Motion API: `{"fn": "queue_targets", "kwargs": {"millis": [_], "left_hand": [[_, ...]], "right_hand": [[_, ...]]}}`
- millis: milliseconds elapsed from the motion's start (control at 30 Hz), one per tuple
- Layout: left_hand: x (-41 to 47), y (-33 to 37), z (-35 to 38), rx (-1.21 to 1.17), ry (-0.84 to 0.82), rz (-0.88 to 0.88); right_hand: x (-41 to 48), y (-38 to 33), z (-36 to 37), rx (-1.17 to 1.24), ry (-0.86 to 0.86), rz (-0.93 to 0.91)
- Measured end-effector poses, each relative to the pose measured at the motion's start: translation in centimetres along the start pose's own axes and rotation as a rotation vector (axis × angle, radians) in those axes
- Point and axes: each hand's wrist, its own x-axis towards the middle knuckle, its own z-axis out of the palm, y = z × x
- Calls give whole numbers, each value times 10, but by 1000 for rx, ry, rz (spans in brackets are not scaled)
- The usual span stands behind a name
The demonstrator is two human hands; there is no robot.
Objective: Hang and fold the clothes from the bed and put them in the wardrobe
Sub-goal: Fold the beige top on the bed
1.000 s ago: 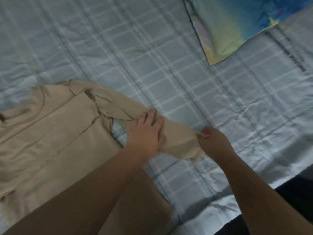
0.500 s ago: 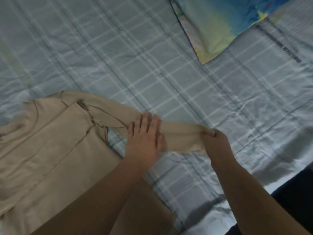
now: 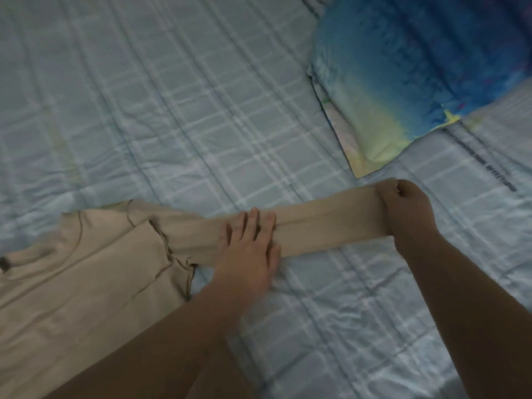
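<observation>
Since the earlier frame, the right hand (image 3: 406, 214) has drawn the sleeve (image 3: 325, 223) out straight, farther from the left hand (image 3: 247, 249). Right fingers are curled and clamped on the cuff end. Left fingers (image 3: 254, 223) lie flat, slightly apart, pressing the sleeve's middle onto the bed (image 3: 172, 110). The shirt (image 3: 86, 269) body lies flat on the bed, left of the left fingers. A pillow (image 3: 403, 67) lies beyond the right fingers.

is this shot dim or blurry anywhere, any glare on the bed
Head view: dim, bluish light and soft focus all over, no glare; the beige shirt and checked bedsheet lose fine detail; the right hand looks darker, in shadow, while the left hand is a little brighter.
</observation>
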Motion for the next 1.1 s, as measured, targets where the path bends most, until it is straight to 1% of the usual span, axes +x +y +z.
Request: {"fn": "queue_targets", "kwargs": {"millis": [100, 167, 233, 333, 367, 433, 533, 667, 733, 800, 833, 1000, 1100], "left_hand": [[20, 6, -1, -60, 168, -6], [32, 9, 0, -46, 228, -9], [39, 10, 7, -29, 200, -22], [47, 6, 27, -4, 99, -20], [49, 4, 33, 11, 66, -13], [52, 2, 41, 24, 49, -1], [57, 1, 46, 34, 41, 3], [52, 7, 32, 1, 35, -30], [40, 8, 27, -30, 104, -66], [26, 4, 29, -36, 176, -155], [20, 0, 33, -25, 175, -185], [12, -2, 48, 37, 40, -174], [17, 2, 43, 63, -6, -183]], "right_hand": [[24, -20, -3, 40, 62, -163], [38, -29, -1, 13, 65, -233], [50, -21, 5, -166, 44, -267], [57, 16, 22, -460, -38, -156], [56, 28, 27, -516, -60, -118], [52, 42, 35, -576, -50, -115], [52, 45, 41, -606, -27, -130], [52, 40, 37, -572, -24, -70], [50, 34, 32, -536, 17, -91], [50, 30, 26, -546, 48, -140], [51, 31, 23, -568, 52, -146], [56, 43, 19, -636, -47, -82], [50, 37, 26, -583, -41, -44]]}}
